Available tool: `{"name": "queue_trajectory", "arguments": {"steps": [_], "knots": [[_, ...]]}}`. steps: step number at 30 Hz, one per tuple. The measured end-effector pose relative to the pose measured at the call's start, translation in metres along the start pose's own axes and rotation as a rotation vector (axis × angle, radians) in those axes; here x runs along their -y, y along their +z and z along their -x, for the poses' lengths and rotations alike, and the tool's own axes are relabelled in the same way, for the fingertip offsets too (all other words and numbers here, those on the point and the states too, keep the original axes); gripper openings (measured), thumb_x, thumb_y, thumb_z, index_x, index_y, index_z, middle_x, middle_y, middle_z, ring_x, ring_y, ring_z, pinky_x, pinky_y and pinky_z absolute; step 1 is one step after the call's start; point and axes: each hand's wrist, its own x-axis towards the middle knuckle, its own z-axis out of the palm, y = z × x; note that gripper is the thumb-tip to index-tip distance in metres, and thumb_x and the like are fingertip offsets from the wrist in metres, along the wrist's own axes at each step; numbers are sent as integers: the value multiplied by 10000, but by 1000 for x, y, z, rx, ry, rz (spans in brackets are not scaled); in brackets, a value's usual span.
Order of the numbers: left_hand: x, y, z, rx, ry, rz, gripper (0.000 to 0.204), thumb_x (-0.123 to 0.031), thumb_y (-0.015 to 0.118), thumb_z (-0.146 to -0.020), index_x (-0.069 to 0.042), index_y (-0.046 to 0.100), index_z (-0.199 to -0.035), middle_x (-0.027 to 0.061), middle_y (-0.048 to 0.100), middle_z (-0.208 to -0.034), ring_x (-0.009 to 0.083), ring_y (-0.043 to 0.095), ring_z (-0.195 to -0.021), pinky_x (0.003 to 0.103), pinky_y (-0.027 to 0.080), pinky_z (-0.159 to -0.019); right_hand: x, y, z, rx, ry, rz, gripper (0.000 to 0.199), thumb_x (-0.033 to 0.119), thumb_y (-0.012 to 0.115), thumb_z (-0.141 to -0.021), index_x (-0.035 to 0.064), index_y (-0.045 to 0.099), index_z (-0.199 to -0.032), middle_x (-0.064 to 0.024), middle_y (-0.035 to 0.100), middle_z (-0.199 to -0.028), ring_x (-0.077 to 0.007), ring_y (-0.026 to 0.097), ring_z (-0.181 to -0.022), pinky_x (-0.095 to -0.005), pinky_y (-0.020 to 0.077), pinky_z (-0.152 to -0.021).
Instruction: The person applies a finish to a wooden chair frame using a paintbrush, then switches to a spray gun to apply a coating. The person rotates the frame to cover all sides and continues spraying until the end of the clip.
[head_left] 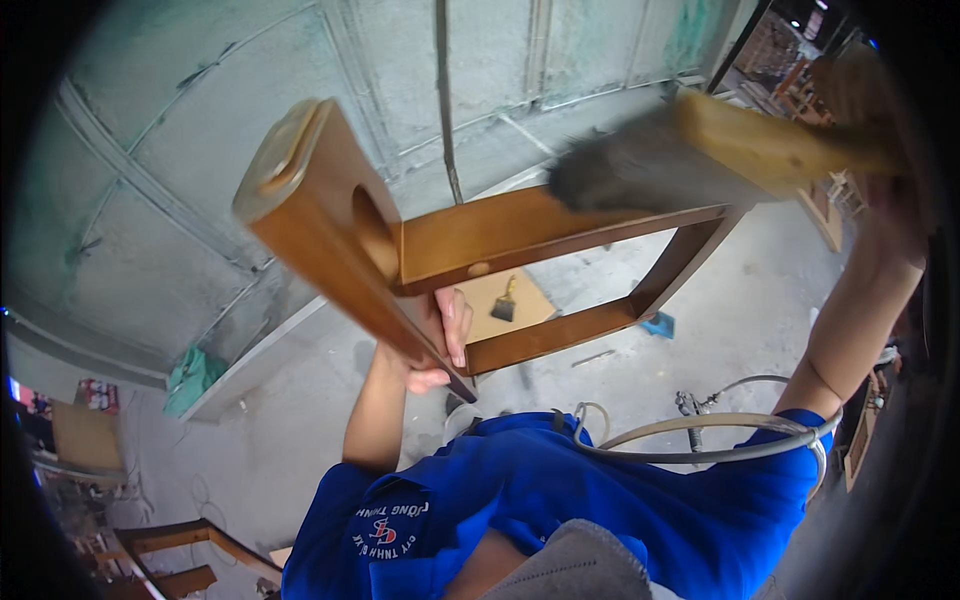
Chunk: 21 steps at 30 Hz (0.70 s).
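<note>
Holding wooden frame [500,225]: left grip [452,325] clasps its left end board [310,220] low; right grip [898,195], blurred, wraps the brush [725,145] handle above the frame's upper rail [465,240], contact unclear. Probably best: brace frame, use light lengthwise strokes, cover edges too.

The brown frame [490,238] seems to me of smooth wood, with a glossy finish like varnish. The large brush [715,150] is blurred, but its yellow handle [790,150] looks wooden. The shirt [610,500] is matt cloth; the spray gun [693,415] looks metallic, and the floor [570,400] matt, rather dusty.
</note>
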Motion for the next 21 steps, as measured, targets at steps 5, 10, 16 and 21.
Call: {"name": "queue_trajectory", "arguments": {"steps": [5, 10, 16, 21], "knots": [[25, -39, -21, 45, -66, 121, 700, -70, 883, -593, -71, 462, -1153, 34, 629, -769, 135, 640, -652, 228, 498, -586, 24, 35, -9, 287, -101, 126, 235, 148, 518, -1047, -32, 608, -1168, -28, 565, -698, -100, 485, -517, -233, 372, -478], [44, -60, -35, 11, -105, 174, 677, -137, 899, -612, -67, 464, -1125, 38, 610, -733, 134, 622, -613, 232, 491, -572, 32, 75, -28, 491, -178, 225, 182, 126, 554, -1019, -24, 621, -1097, -28, 563, -678, -106, 495, -506, -242, 374, -465], [40, -73, -40, -7, -148, 168, 703, -201, 922, -609, -68, 454, -1116, 39, 603, -726, 129, 606, -593, 225, 472, -543, 27, 95, -36, 542, -221, 282, 123, 99, 598, -985, -14, 637, -1012, -28, 561, -653, -112, 507, -493, -252, 376, -448], [42, -79, -45, 5, -152, 167, 707, -219, 922, -611, -79, 440, -1110, 34, 590, -714, 128, 602, -579, 217, 475, -532, 31, 92, -20, 475, -327, 297, 86, 77, 635, -957, -6, 650, -941, -28, 559, -633, -118, 517, -482, -261, 378, -435]]}}
